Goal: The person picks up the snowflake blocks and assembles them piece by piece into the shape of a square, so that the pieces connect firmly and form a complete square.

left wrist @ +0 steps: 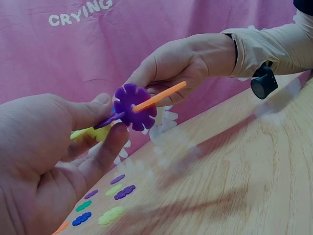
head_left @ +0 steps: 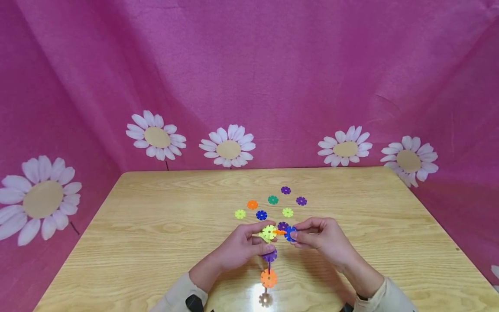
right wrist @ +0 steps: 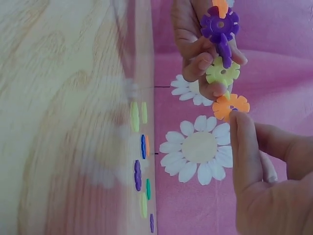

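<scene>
A chain of notched plastic flower discs hangs from my left hand point(head_left: 241, 247), whose thumb and fingers pinch it near its yellow disc point(head_left: 268, 232) and purple disc point(head_left: 270, 255). Below them dangles an orange disc point(head_left: 268, 278), seen edge-on in the left wrist view. Another orange disc point(right wrist: 230, 104) sticks out sideways from the yellow part, toward my right hand point(head_left: 321, 238). Between thumb and fingers, the right hand pinches a blue disc point(head_left: 289, 234) right at that orange disc's edge. In the right wrist view the fingers hide nearly all the blue disc.
Several loose discs lie flat on the wooden table point(head_left: 156, 225) beyond the hands, among them a green disc point(head_left: 273, 199), an orange one and a blue disc point(head_left: 261, 215). A pink cloth point(head_left: 273, 86) with printed white daisies hangs behind the table.
</scene>
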Tool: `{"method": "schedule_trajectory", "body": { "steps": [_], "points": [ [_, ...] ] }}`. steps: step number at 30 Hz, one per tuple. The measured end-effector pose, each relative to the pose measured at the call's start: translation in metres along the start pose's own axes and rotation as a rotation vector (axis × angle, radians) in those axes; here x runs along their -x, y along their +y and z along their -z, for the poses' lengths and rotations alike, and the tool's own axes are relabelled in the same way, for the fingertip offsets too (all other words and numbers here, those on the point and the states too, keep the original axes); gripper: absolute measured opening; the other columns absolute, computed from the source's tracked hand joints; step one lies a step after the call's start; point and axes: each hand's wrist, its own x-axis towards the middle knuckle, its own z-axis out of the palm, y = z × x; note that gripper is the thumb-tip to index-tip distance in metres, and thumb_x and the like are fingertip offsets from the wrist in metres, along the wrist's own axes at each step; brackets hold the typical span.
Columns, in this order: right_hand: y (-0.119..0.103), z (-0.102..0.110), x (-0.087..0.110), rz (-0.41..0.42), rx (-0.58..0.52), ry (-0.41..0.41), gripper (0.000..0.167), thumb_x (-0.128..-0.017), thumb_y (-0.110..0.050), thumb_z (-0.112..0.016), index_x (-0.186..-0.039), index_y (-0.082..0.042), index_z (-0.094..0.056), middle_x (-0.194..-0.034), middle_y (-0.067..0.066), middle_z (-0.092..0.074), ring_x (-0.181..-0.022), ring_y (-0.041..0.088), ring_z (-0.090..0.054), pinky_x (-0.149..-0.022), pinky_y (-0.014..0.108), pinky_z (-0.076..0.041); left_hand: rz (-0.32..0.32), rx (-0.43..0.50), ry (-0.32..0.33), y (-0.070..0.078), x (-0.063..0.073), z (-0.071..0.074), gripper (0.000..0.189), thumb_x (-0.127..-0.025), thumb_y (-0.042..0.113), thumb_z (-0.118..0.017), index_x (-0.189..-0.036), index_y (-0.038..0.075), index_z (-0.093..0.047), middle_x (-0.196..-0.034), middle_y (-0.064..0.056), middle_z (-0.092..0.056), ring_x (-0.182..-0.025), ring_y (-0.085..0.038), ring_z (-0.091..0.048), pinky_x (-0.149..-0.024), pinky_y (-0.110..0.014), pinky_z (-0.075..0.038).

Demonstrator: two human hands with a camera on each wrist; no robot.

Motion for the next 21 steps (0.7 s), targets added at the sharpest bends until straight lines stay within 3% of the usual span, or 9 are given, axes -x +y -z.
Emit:
{"method": "schedule_trajectory", "body": {
  "steps": [9,15,18,21],
  "points": [
    [0.0025,-0.0036,-0.0005,-0.025,-0.077,0.007,0.031,-0.087,0.003,-0.072,-0.112,0.017,-0.063,-0.088,0.005,-0.076,-0.081,0.014,-0.075,-0.079,0.03,-0.06,0.03,-0.021,0.046,0.0042,0.0024,-0.0048,0.057,-0.095,0.015,-0.069,-0.148,0.014,-0.048,-0.116,-0.025,-0.069,-0.09,-0.015,-0.074,-0.08,-0.022,-0.056],
    [0.0035,-0.0014,-0.0049,-0.04,-0.06,0.017,0.036,-0.089,-0.002,-0.072,-0.118,0.017,-0.062,-0.093,0.005,-0.076,-0.083,0.011,-0.074,-0.079,0.028,-0.06,0.042,0.059,0.048,0.0009,0.0016,-0.0076,0.053,-0.095,0.014,-0.069,-0.144,0.008,-0.048,-0.126,-0.025,-0.065,-0.102,-0.016,-0.071,-0.088,-0.027,-0.057],
    [0.0048,0.0,-0.0061,-0.048,-0.068,-0.01,0.037,-0.09,-0.003,-0.072,-0.12,0.016,-0.062,-0.094,0.003,-0.076,-0.084,0.011,-0.073,-0.08,0.028,-0.06,0.057,0.073,0.027,-0.0008,0.0001,-0.0066,0.051,-0.097,0.019,-0.067,-0.144,0.008,-0.049,-0.129,-0.024,-0.064,-0.098,-0.018,-0.071,-0.086,-0.032,-0.059],
    [0.005,0.0011,-0.007,-0.07,-0.063,-0.041,0.035,-0.09,-0.005,-0.072,-0.12,0.013,-0.064,-0.096,0.003,-0.075,-0.086,0.012,-0.073,-0.082,0.029,-0.06,0.077,0.074,0.018,-0.0018,-0.0011,-0.0059,0.048,-0.101,0.028,-0.061,-0.145,0.013,-0.049,-0.127,-0.021,-0.064,-0.087,-0.018,-0.07,-0.076,-0.035,-0.061]
  ]
}}
